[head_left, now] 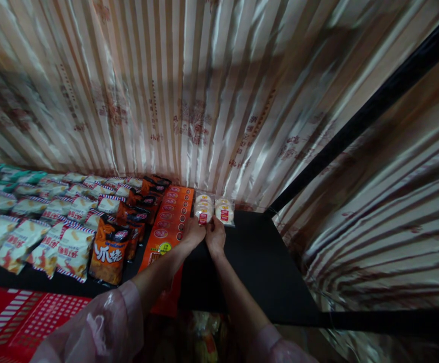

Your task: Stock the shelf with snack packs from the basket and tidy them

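My left hand (194, 232) and my right hand (215, 235) meet at the lower edge of a clear packet of round white crackers (204, 204), fingers closed on it. A red label shows on the packet's front. Just to the right, a second clear packet of white crackers (224, 210) lies at the back of the black shelf (257, 267). Under my left forearm runs a flat orange-red printed strip (174, 217) with round logos, partly hidden by the arm.
Orange-and-black snack bags (108, 254) stand left of the strip, beside rows of white snack bags (74, 249). Below them is a red plastic basket (45, 322). A striped, shiny curtain (189, 91) hangs behind; a black pole (340, 136) slants down at right.
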Available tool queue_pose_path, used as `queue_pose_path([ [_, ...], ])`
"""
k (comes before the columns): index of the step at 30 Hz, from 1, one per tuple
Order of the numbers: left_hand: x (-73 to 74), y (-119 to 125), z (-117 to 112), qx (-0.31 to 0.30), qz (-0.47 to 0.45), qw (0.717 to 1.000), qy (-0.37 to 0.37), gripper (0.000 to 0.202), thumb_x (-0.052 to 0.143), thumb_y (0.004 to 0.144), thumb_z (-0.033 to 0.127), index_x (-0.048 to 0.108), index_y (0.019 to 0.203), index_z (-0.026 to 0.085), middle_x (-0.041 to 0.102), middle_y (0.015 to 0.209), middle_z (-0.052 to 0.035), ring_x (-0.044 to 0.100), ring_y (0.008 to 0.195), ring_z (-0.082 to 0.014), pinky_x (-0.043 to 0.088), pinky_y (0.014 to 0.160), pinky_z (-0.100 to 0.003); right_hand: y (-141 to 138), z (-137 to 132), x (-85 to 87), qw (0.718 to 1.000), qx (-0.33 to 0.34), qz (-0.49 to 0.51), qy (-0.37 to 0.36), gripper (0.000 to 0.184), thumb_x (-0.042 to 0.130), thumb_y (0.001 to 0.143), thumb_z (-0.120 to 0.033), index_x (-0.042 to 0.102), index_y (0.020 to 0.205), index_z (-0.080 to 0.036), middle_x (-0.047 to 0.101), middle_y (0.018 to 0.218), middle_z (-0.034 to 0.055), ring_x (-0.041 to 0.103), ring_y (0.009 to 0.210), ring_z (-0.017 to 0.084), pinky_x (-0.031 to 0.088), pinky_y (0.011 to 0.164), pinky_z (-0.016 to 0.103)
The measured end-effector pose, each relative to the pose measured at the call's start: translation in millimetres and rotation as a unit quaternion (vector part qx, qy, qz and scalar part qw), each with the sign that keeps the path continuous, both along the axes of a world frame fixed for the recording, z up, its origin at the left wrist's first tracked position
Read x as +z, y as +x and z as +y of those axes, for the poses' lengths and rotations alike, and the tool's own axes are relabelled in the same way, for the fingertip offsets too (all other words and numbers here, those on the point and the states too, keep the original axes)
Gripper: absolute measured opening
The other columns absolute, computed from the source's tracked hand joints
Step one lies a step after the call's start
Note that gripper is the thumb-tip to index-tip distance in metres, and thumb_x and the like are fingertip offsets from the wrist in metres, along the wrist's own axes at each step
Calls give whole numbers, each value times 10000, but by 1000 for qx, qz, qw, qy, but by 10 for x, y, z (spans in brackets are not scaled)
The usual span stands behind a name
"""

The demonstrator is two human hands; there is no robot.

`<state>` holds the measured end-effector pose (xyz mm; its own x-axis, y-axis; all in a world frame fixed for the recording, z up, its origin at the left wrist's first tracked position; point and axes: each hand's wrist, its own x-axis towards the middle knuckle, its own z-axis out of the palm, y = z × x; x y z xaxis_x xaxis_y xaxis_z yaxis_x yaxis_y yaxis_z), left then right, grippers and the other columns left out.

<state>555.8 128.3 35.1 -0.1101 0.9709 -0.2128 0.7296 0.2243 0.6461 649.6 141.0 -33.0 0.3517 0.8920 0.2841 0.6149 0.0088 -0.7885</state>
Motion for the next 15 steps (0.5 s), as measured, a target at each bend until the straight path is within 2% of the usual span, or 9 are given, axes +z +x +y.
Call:
queue_pose_path([
  [3,-17,-5,11,-2,3,1000,-2,228,504,800,183,650,969,134,665,1085,-138,618,1018,-225,444,771,-247,-5,1,-1,1000,0,-2,-2,431,392,759,-196,615,1114,-94,640,1113,148,571,1046,217,403,969,352],
  [8,-14,-13,15,-9,-2,1000,1,220,509,800,187,651,959,135,673,1066,-135,630,985,-215,446,760,-239,3,14,-22,1000,-3,-6,-4,439,388,773,-197,608,1124,-51,626,1132,187,566,1060,239,401,974,365],
  [15,7,1,-18,-6,-5,1000,9,230,524,815,239,653,979,141,666,1086,-132,614,1025,-233,448,807,-263,23,13,-101,999,-15,-4,30,437,405,737,-173,605,1116,-84,631,1112,167,557,1048,243,409,960,390],
])
